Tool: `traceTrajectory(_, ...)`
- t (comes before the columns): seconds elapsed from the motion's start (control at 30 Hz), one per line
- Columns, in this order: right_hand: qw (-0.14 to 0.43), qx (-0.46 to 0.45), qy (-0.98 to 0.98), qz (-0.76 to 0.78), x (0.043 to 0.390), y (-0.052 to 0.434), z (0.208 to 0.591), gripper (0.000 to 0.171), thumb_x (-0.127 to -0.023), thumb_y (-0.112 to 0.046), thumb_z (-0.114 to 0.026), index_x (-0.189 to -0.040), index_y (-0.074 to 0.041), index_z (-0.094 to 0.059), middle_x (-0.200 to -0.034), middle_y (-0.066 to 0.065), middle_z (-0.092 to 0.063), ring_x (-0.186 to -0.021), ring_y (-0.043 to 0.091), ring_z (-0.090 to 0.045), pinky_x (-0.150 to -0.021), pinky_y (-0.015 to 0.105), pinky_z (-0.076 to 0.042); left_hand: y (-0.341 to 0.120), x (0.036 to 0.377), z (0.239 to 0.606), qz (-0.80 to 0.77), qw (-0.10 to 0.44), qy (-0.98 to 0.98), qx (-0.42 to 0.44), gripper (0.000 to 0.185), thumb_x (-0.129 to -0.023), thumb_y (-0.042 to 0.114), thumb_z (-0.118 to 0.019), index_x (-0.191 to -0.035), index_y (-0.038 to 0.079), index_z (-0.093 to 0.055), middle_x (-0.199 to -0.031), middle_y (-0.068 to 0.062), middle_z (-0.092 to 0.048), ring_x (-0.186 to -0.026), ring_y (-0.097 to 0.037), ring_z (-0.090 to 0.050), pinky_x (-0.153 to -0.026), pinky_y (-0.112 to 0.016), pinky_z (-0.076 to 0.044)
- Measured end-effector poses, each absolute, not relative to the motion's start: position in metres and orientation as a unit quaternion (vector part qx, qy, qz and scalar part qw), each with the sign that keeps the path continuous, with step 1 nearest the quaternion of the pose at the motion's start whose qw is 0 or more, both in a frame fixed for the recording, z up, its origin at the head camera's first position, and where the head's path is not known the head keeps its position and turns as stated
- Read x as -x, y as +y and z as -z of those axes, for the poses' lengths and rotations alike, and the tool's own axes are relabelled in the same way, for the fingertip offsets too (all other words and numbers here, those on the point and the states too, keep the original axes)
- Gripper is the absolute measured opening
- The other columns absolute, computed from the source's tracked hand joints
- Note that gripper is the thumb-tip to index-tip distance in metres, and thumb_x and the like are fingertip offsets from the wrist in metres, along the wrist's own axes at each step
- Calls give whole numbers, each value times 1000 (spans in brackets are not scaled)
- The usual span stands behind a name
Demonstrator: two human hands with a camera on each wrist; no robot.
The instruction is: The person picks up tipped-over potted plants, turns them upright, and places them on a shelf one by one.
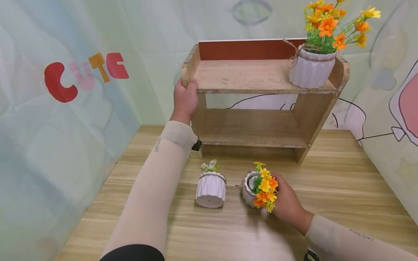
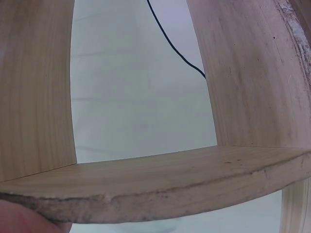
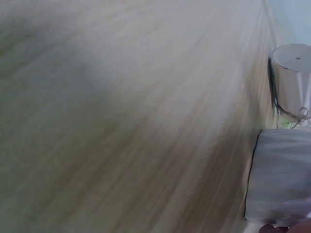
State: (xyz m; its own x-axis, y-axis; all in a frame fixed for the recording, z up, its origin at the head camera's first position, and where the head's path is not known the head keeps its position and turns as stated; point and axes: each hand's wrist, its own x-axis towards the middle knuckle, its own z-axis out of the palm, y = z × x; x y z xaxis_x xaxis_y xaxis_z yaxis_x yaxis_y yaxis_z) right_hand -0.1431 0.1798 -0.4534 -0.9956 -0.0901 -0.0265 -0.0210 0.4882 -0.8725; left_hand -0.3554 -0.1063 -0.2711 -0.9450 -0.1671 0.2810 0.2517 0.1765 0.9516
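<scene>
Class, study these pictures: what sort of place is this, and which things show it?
Probably a staged tabletop corner, perhaps a child's room: a wooden table, a small wooden shelf with a flower pot, and cartoon wall sheets lettered "CUTE".

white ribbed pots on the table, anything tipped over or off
Yes. Both lie on their sides on the wooden table: the white ribbed pot with small pale flowers shows its base to the camera, and the right hand grips the white ribbed pot with orange and yellow flowers.
</scene>
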Motion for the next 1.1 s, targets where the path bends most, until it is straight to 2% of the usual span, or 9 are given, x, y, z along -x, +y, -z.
traceTrajectory(0.27,3,59,863,502,144,180,458,89,-83,-8,-90,-151,8,-35,-148,32,-53,-136,48,-54,-113,60,-42,-107,355,271,639,165,-751,29,55,-106,32,-46,-155,7,-46,-149,-11,-57,-129,-15,-53,-117,-32,-39)
traceTrajectory(0.53,-17,102,857,505,147,180,462,86,-85,-14,-89,-151,5,-37,-147,23,-57,-136,39,-56,-114,57,-42,-107,354,271,639,166,-750,28,55,-106,32,-46,-155,7,-47,-149,-11,-57,-129,-15,-53,-117,-30,-39)
traceTrajectory(1.1,-25,74,866,495,147,175,465,86,-83,-19,-91,-150,3,-42,-145,21,-61,-135,37,-58,-113,55,-44,-106,354,271,639,161,-752,28,55,-107,33,-45,-156,7,-45,-149,-11,-57,-130,-16,-53,-118,-33,-38)
